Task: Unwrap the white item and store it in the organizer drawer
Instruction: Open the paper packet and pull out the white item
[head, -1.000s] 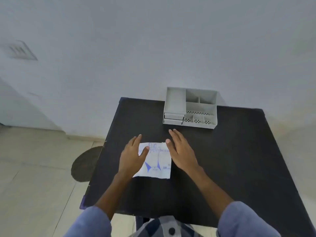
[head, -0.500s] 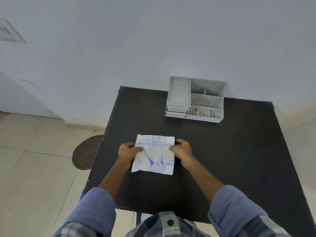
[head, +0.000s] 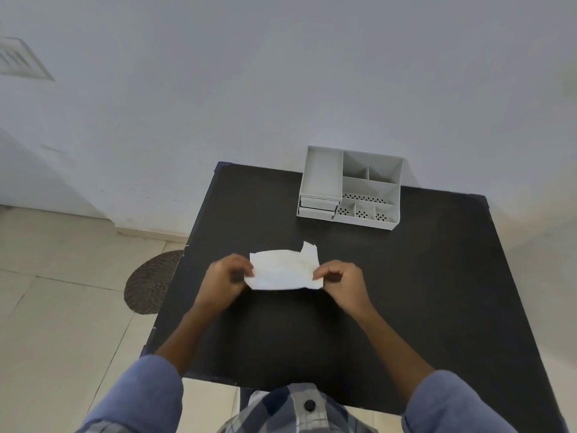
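Black tabletop [head: 421, 292] fills the middle of the head view, set against a pale wall, with beige floor tiles and a dark round mat [head: 150, 282] off its left edge. Near the table's far edge stands a light grey desk organizer [head: 349, 187]: a long tray on its left with two shut drawers [head: 317, 207] stacked beneath it, open compartments on the right, and small perforated cells along the front. Nothing lies between the organizer and the hands.

Nearer the person, the white packet [head: 285, 270] is held over the table's middle, well apart from the organizer. It looks crumpled and plain white, with a torn flap sticking up at its upper right corner. The left hand [head: 226, 276] pinches its left edge between thumb and fingers; the right hand [head: 340, 278] pinches its right edge likewise. Blue sleeves show at the bottom.
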